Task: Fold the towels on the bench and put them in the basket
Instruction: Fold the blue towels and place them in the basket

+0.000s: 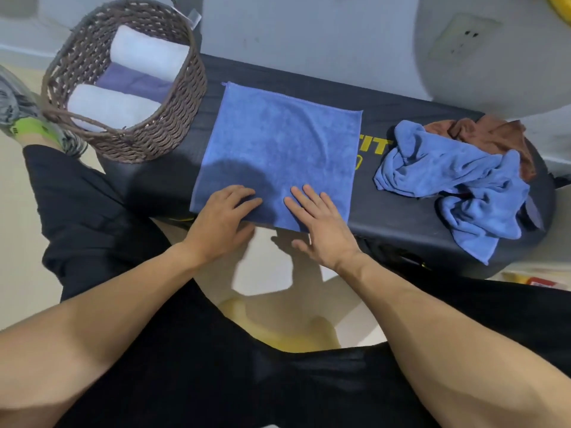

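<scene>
Head view: a blue towel [278, 152] lies spread flat on a dark bench [401, 208], its near edge at the bench's front edge. The left hand [221, 217] and right hand [321, 223] both rest flat on that near edge, fingers straight, grasping nothing.

Risk, as a judgement: with the towel so close to the front edge, a careless fold could drag it off onto the floor.

Count: one spread towel; a crumpled heap [457, 180] of blue and brown cloth on the right, number unclear; one woven basket [148, 140] holding two white rolls and one purple towel.
</scene>
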`<state>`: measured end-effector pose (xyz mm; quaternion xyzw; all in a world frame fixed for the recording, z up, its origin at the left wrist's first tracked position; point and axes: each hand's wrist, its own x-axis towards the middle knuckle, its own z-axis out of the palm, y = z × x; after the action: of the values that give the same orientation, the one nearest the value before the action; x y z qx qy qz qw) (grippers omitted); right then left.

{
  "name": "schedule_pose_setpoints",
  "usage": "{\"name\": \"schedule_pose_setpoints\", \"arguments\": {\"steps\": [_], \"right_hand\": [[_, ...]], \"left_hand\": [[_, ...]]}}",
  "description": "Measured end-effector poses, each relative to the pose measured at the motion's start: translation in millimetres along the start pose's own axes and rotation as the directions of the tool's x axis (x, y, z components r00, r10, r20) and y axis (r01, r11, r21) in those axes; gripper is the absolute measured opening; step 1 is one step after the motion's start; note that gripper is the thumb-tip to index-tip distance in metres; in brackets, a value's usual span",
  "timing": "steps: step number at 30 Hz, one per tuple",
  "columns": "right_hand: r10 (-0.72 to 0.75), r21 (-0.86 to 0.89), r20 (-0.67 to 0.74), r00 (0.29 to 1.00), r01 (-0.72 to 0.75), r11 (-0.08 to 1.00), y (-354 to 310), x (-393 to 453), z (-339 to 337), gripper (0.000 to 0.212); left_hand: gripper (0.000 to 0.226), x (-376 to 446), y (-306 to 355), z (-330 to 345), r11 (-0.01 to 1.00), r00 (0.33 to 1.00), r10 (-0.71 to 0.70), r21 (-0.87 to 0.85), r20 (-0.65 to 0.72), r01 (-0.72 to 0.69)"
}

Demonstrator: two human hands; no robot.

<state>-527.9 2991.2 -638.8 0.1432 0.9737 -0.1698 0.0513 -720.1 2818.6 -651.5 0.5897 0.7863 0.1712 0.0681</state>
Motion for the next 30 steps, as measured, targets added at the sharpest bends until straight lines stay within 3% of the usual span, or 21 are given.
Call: {"name": "schedule_pose_setpoints", "arguments": {"steps": [3,7,12,16,18,23,26,30], "right_hand": [[0.046,0.158,-0.128,0.991,-0.026,0.987,-2.3,2.2,3.2,0.057],[0.268,0.431,-0.232,0.935,-0.148,0.89,-9.2,10.4,1.7,0.013],[0.3,0.464,-0.204,0.932,-0.178,0.868,-9.7,16.6,-7.5,0.01],[0.233,0.308,-0.24,0.942,-0.154,0.939,-18.4,16.1,-7.8,0.039],[0.192,0.213,-0.297,0.935,-0.131,0.968,-25.9,13.2,-4.0,0.045],[0.153,0.075,-0.233,0.96,-0.139,0.987,-29.3,10.0,1.3,0.038],[0.149,0.128,-0.248,0.957,-0.12,0.984,-25.5,10.9,-3.6,0.03],[0.337,0.37,-0.212,0.917,-0.244,0.897,-23.2,21.6,-19.3,0.02]], "left_hand": [[0.052,1.4,-2.4,-4.5,0.999,1.0,-0.002,-0.046,-0.025,0.001],[0.057,10.3,-1.1,-8.3,0.998,0.999,-0.021,-0.06,0.033,0.023],[0.04,19.0,0.6,-10.0,0.998,0.999,-0.038,-0.051,-0.011,0.037],[0.016,29.6,-1.4,-14.3,0.978,0.995,-0.101,-0.186,-0.018,0.096],[0.006,37.7,-2.2,-16.4,0.96,0.989,-0.149,-0.237,0.021,0.15],[0.007,63.4,-2.9,-22.7,0.904,0.941,-0.267,-0.285,0.21,0.32],[0.008,67.2,-6.4,-24.3,0.868,0.917,-0.299,-0.323,0.266,0.377],[0.015,68.4,-9.7,-26.8,0.898,0.932,-0.229,-0.31,0.281,0.313]]}}
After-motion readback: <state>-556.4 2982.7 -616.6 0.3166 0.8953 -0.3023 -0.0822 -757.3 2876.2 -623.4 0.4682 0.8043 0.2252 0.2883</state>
